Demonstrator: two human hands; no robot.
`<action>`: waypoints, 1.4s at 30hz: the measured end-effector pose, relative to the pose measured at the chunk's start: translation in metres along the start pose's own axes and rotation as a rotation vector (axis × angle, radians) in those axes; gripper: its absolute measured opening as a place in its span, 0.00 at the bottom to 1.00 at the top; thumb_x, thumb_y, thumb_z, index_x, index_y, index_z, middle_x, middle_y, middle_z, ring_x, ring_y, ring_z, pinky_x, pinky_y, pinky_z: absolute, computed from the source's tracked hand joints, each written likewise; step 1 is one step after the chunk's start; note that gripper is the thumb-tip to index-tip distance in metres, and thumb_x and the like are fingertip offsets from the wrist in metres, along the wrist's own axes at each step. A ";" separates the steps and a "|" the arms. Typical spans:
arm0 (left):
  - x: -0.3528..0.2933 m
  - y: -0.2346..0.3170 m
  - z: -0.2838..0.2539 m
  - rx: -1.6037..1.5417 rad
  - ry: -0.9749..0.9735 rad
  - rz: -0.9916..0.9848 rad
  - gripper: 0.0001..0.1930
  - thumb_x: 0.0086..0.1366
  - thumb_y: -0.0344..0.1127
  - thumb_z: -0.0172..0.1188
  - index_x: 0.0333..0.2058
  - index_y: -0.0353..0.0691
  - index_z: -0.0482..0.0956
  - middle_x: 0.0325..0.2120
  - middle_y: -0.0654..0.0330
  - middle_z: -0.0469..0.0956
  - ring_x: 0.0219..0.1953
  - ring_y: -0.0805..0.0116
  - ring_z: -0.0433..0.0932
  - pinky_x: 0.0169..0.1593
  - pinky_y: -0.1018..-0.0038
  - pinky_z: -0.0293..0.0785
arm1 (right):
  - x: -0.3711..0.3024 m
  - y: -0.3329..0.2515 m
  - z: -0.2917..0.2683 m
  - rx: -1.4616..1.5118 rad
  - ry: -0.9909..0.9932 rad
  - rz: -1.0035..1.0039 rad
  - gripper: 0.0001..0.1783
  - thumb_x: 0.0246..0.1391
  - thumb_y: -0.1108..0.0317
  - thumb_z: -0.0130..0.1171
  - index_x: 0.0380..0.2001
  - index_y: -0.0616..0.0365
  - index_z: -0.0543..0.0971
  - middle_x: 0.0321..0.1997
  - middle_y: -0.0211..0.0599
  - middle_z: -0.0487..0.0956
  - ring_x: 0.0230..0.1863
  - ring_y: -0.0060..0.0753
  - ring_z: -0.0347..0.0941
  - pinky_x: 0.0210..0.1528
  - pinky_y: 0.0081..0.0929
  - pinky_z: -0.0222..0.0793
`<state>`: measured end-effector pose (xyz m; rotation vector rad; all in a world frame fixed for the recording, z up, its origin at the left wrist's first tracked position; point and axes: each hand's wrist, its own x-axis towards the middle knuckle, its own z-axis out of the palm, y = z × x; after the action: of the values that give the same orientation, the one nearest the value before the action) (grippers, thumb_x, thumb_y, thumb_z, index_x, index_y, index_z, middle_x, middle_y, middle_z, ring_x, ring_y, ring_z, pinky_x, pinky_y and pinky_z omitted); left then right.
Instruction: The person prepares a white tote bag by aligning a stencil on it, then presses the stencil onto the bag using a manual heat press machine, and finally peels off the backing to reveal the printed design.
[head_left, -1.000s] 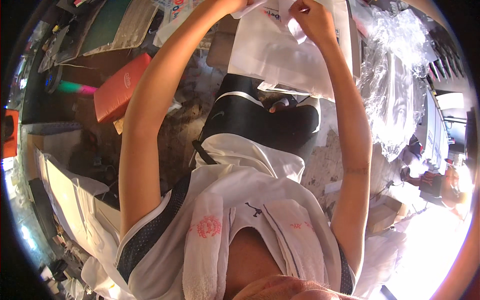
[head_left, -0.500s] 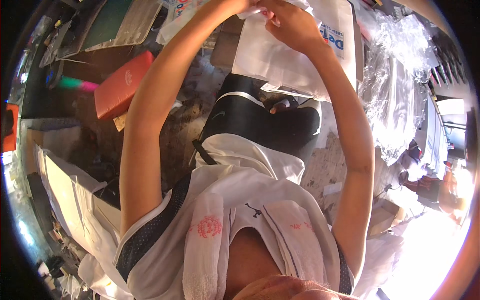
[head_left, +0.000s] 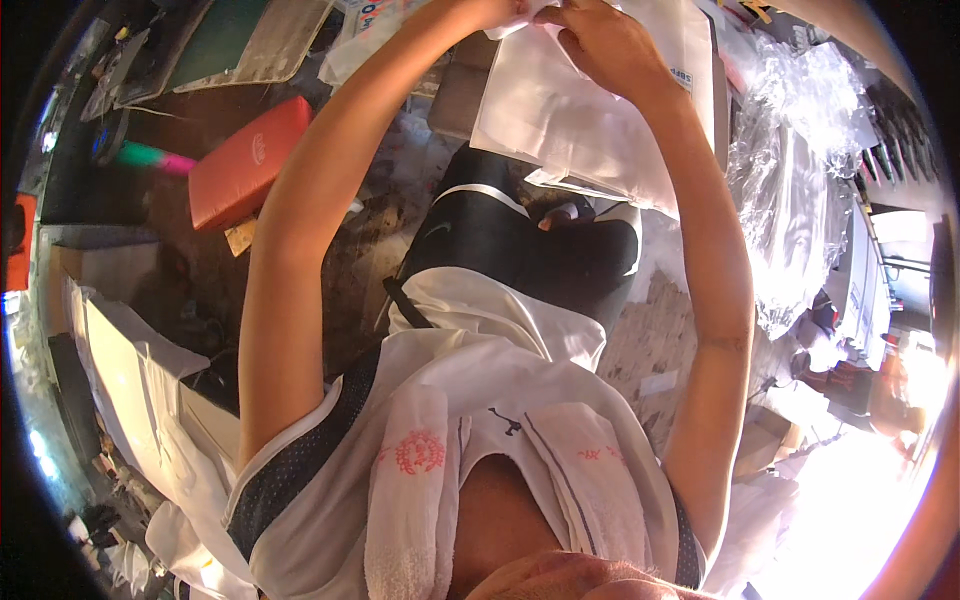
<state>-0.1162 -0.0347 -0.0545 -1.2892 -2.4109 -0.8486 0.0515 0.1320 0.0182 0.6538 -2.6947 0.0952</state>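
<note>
I start at the grip: my right hand point(head_left: 600, 45) is closed, fingers curled over the upper edge of a flat white plastic bag point(head_left: 590, 130), pinching it by the top. My left hand point(head_left: 500, 12) meets it at the same edge, right at the top rim of the view; most of it is cut off, so I cannot tell how its fingers are set, only that it touches the bag beside the right hand. Both arms are stretched forward and up, which I judge keeps the bag hanging free and flat so its top can be worked with both hands at once.

The bag hangs in front of me, above my lap, its lower corners loose over my black trousers with a white stripe point(head_left: 500, 240). Whether anything is inside it I cannot tell.

Further out, a white towel with pink embroidered marks point(head_left: 420, 470) drapes round my neck over a white and dark mesh jersey point(head_left: 310, 450). On the floor toward the left edge lies a red flat rectangular box point(head_left: 240, 165), with a pink and green marker-like stick point(head_left: 150, 158) beyond it. To the right, a heap of crinkled clear plastic wrapping point(head_left: 800, 200) rises beside my right forearm, well apart from the bag. White sheets point(head_left: 140, 390) lie at the lower left.
</note>
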 end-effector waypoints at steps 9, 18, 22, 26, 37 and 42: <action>0.004 0.009 0.005 0.015 -0.031 -0.023 0.10 0.57 0.37 0.67 0.27 0.33 0.82 0.26 0.42 0.82 0.31 0.43 0.84 0.36 0.52 0.77 | -0.006 0.010 0.004 -0.136 -0.023 0.075 0.08 0.58 0.69 0.62 0.39 0.54 0.86 0.40 0.45 0.77 0.44 0.49 0.79 0.46 0.44 0.78; 0.001 0.012 -0.002 -0.001 -0.035 -0.081 0.10 0.57 0.36 0.65 0.27 0.33 0.84 0.25 0.41 0.83 0.31 0.45 0.86 0.35 0.53 0.78 | -0.007 0.006 -0.007 -0.072 -0.058 0.011 0.10 0.54 0.71 0.62 0.42 0.54 0.82 0.40 0.43 0.76 0.44 0.50 0.79 0.46 0.44 0.78; 0.000 0.017 -0.007 0.001 -0.054 -0.080 0.10 0.57 0.35 0.65 0.26 0.32 0.83 0.25 0.41 0.82 0.30 0.44 0.85 0.35 0.54 0.78 | -0.010 0.006 -0.006 0.051 0.005 0.030 0.12 0.55 0.71 0.62 0.43 0.54 0.82 0.40 0.43 0.77 0.44 0.51 0.79 0.46 0.44 0.78; 0.001 0.014 0.000 -0.026 0.009 -0.026 0.10 0.58 0.35 0.65 0.26 0.32 0.83 0.25 0.41 0.83 0.30 0.44 0.85 0.35 0.53 0.78 | -0.015 0.009 0.000 -0.009 -0.012 0.050 0.11 0.56 0.69 0.60 0.43 0.53 0.83 0.41 0.42 0.77 0.46 0.49 0.78 0.48 0.43 0.78; -0.002 0.009 0.004 -0.064 0.022 0.005 0.09 0.55 0.34 0.70 0.25 0.35 0.81 0.24 0.44 0.82 0.30 0.44 0.84 0.35 0.54 0.77 | -0.018 0.015 0.006 -0.010 0.036 0.020 0.12 0.53 0.67 0.62 0.41 0.53 0.80 0.38 0.41 0.77 0.43 0.49 0.78 0.47 0.44 0.78; -0.002 0.015 0.002 -0.047 0.042 0.020 0.10 0.55 0.35 0.69 0.26 0.34 0.80 0.25 0.43 0.82 0.31 0.44 0.84 0.35 0.54 0.77 | -0.020 0.012 0.004 0.101 0.061 0.080 0.11 0.55 0.67 0.62 0.41 0.54 0.79 0.38 0.44 0.78 0.41 0.53 0.78 0.45 0.45 0.77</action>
<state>-0.1027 -0.0284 -0.0513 -1.2970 -2.3555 -0.9220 0.0614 0.1507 0.0077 0.5622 -2.6710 0.2695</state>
